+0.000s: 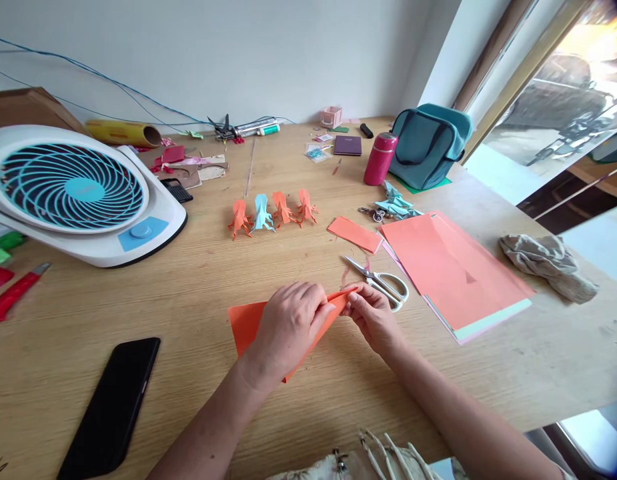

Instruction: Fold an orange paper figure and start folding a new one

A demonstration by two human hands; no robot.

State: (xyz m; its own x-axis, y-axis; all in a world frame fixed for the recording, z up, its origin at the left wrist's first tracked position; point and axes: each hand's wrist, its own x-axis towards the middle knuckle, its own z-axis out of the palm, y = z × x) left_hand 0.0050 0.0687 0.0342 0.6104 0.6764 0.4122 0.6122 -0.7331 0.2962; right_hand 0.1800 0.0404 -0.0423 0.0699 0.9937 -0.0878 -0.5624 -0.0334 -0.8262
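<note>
A sheet of orange paper (246,324) lies partly folded on the wooden table in front of me. My left hand (291,327) is closed over the middle of it, thumb and fingers along the folded edge. At the sheet's right end, my right hand (371,313) pinches the corner between thumb and fingers. Just beyond that hand lies a pair of white-handled scissors (388,288), partly hidden by it. Farther back stands a row of several folded paper figures, orange ones and one blue figure (261,212).
A white fan (88,193) stands at the left, a black phone (111,408) nearer me. To the right lie an orange paper strip (355,234), stacked paper sheets (448,267) and a crumpled cloth (548,267). Behind are a pink flask (381,160) and a teal bag (428,147).
</note>
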